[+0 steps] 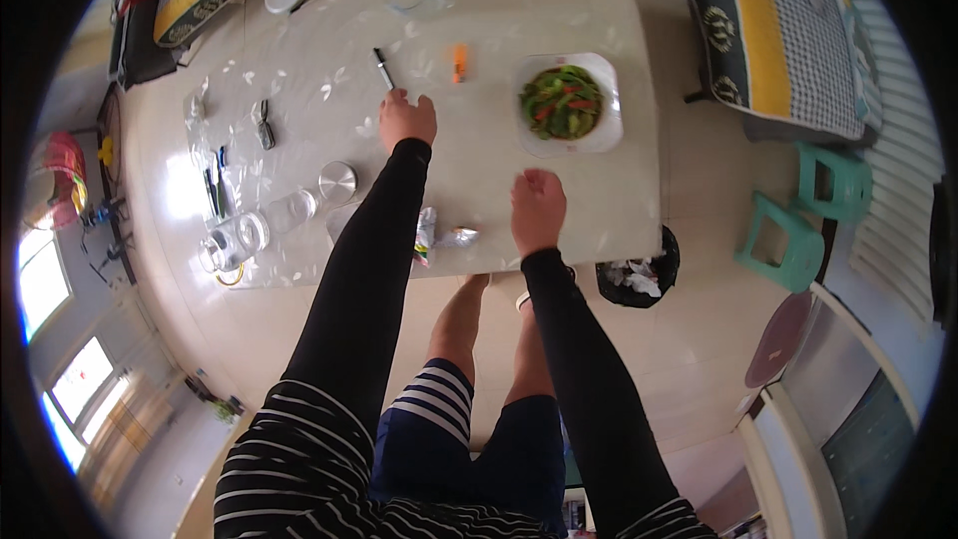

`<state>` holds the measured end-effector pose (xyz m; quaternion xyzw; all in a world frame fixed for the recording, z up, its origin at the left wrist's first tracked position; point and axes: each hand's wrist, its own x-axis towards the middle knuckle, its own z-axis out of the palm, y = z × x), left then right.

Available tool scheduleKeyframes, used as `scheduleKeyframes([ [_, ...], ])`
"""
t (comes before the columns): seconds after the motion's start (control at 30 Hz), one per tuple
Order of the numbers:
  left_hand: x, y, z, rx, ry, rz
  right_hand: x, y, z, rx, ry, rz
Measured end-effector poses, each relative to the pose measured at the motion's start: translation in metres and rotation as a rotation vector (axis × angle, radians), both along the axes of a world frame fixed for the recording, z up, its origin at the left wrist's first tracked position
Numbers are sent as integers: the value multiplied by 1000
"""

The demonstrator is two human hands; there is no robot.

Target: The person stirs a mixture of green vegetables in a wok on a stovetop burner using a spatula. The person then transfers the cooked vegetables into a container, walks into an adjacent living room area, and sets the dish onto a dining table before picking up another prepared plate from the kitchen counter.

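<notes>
My left hand (407, 120) is over the table, its fingertips at the near end of a black and silver pen (383, 68); whether they grip it is not clear. My right hand (538, 209) is loosely curled above the table's near part, and whether it holds anything is hidden. Beyond it stands a white square plate (611, 101) with green leaves and red pieces (561, 101). An orange object (459, 64), perhaps a lighter or marker, lies between the pen and the plate. A round metal lid (337, 182) is left of my left forearm.
Glass jars (243, 236), a dark-handled tool (263, 126) and scissors or pliers (216, 183) are at the table's left. Crumpled wrappers (456, 237) lie near the front edge of the table (479, 157). A black-lined bin (640, 269) and green stools (782, 239) stand on the right.
</notes>
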<state>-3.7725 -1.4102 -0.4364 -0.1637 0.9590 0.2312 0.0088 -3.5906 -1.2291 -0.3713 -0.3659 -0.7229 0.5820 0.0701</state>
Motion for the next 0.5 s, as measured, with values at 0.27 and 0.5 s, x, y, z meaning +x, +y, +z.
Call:
scheduleKeyframes([
  [0.27,-56,-37,-17,53,-232,147,-169,-62,-39,475,-120,365],
  [0.5,-59,-42,-8,197,-318,124,-214,-57,-62,591,-328,359],
])
